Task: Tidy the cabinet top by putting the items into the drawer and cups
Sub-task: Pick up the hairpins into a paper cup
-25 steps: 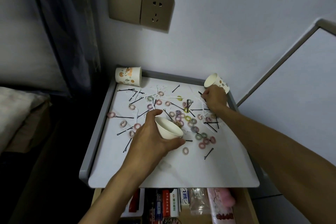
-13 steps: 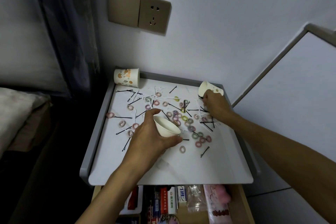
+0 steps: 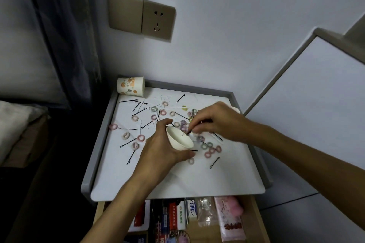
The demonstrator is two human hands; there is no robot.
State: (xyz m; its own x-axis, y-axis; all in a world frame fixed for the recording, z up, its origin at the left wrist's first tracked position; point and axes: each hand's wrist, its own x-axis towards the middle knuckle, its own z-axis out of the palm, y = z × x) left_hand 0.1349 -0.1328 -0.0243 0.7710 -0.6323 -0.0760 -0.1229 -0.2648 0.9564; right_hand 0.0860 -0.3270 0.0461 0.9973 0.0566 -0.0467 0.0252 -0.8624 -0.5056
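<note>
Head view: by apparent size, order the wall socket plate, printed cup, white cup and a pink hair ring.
1. wall socket plate
2. printed cup and white cup, alike; white is nearer
3. pink hair ring

Pale wall point(image 3: 237, 35), beige socket point(image 3: 158, 19), dark curtain point(image 3: 65, 35)

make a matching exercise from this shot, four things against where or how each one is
1. printed cup
2. white cup
3. drawer
4. black hairpin

a. open, below the cabinet top
b. pinched by the right hand over the white cup's mouth
c. at the cabinet top's back left corner
d. tilted, gripped by the left hand

Pairs: 1-c, 2-d, 3-a, 4-b
</note>
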